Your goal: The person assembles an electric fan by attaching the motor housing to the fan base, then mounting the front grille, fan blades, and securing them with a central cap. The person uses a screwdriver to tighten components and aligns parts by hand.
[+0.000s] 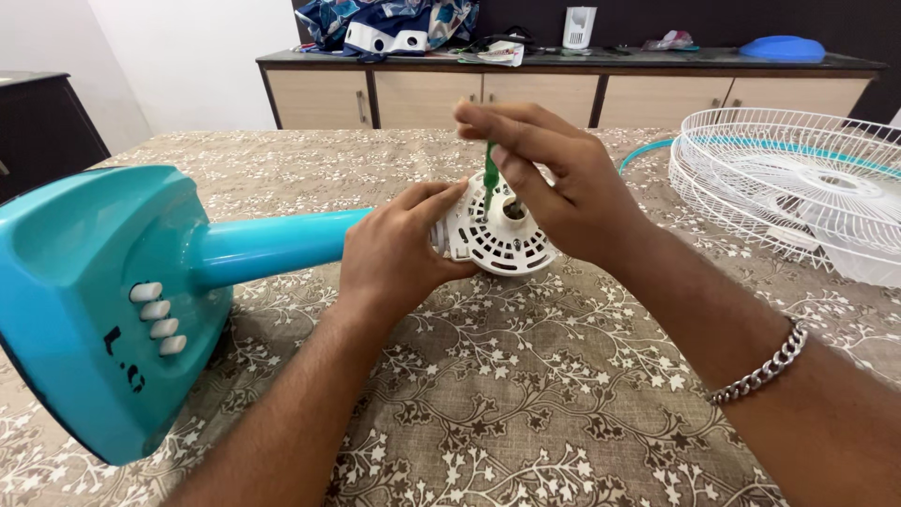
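Observation:
A turquoise table fan lies on its side on the table, its base point(89, 300) at the left with several white buttons and its neck point(272, 246) running right. My left hand point(399, 249) grips the white vented motor housing point(502, 239) at the neck's end. My right hand point(563, 183) holds a green-handled screwdriver point(490, 174) upright, its tip down in the housing's face next to the motor shaft.
White wire fan guards point(798, 183) with a teal rim lie at the right on the patterned tablecloth point(526, 394). A sideboard point(563, 94) at the back carries clothes, a white holder and a blue object. A dark cabinet point(42, 122) stands at far left.

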